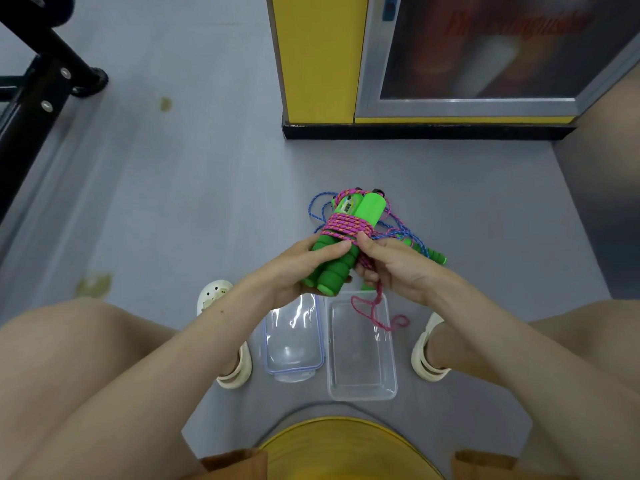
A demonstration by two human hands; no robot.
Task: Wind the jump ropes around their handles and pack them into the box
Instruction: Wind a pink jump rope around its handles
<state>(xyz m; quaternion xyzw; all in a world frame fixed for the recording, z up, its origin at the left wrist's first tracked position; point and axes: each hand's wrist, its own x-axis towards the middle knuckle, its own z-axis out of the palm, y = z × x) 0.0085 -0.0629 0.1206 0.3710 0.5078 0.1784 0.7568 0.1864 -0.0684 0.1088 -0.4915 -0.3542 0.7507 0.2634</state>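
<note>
My left hand (298, 268) grips a pair of green foam handles (337, 258) held side by side above the floor. A pink rope (346, 225) is wound in several turns round their middle. My right hand (391, 268) pinches the loose pink rope beside the handles, and its tail (375, 311) hangs down over the clear box (362, 389). A second jump rope with a blue cord (405, 233) and green handles (434, 256) lies loose on the floor behind my hands.
The box's clear lid (294, 358) lies on the grey floor left of the box, between my feet in cream sandals. A yellow cabinet (318, 64) stands ahead; a black metal frame (45, 84) is at far left. I sit on a yellow stool (339, 448).
</note>
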